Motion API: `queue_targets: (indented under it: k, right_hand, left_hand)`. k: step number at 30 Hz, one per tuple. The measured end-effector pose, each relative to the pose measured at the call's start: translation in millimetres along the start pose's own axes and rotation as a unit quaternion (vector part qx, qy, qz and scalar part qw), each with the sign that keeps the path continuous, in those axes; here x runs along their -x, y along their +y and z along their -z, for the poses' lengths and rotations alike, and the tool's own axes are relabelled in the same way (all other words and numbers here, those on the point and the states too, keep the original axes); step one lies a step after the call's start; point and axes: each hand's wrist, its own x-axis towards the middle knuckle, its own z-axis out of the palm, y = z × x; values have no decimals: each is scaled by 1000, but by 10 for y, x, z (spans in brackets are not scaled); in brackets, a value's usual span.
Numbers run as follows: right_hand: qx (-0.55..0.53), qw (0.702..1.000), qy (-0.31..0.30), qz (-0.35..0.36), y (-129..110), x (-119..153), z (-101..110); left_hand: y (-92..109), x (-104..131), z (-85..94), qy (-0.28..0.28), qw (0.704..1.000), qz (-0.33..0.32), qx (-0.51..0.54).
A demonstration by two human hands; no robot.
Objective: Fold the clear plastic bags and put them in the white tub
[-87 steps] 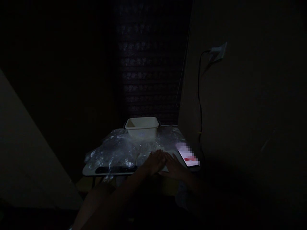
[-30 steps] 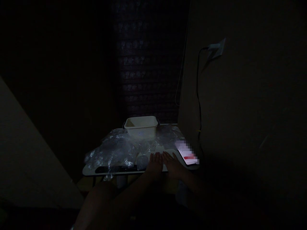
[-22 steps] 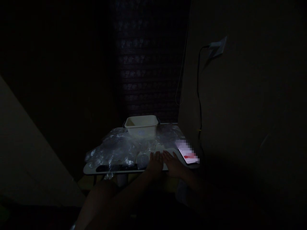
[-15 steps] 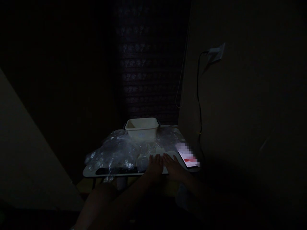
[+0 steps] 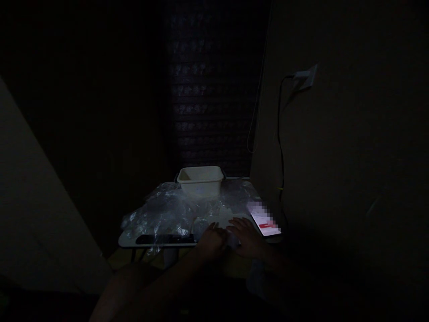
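The scene is very dark. My left hand is at the front edge of a small white table, its fingers curled on a pale, thin piece that looks like plastic; what exactly it holds is too dark to tell. Close beside it on the right, my right hand lies with its fingers spread over the same piece. Crumpled clear plastic covers much of the tabletop, left of and behind my hands. To the right of my right hand lies a lit phone.
A cream-coloured bin with dark side handles stands at the back of the table. A black cable hangs from a wall socket on the right. Dark slatted blinds are behind the table.
My left hand has curled its fingers, and my right hand has moved slightly right with its fingers spreading. A pale piece now shows between them. The view has shifted slightly.
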Motion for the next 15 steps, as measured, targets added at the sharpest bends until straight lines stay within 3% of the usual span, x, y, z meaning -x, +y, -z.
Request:
queue_targets:
  k: [2, 5, 10, 13, 15]
  right_hand:
    - [-21, 1000, 20, -12, -11, -19, 38]
    - [-105, 992, 41, -64, -22, -68, 72]
    - [-274, 934, 30, -227, -43, -191, 102]
    - [-315, 898, 3, -306, -46, -212, 108]
    - [-273, 903, -24, -331, -40, -185, 120]
  left_hand:
    - [-41, -25, 56, 8, 999, 16, 33]
    - [-135, -100, 117, 9, 990, 90, 110]
    - [-323, -251, 136, 65, 942, 177, 277]
    - [-350, -284, 103, 104, 930, 241, 258]
    - [-306, -271, 63, 114, 946, 231, 196]
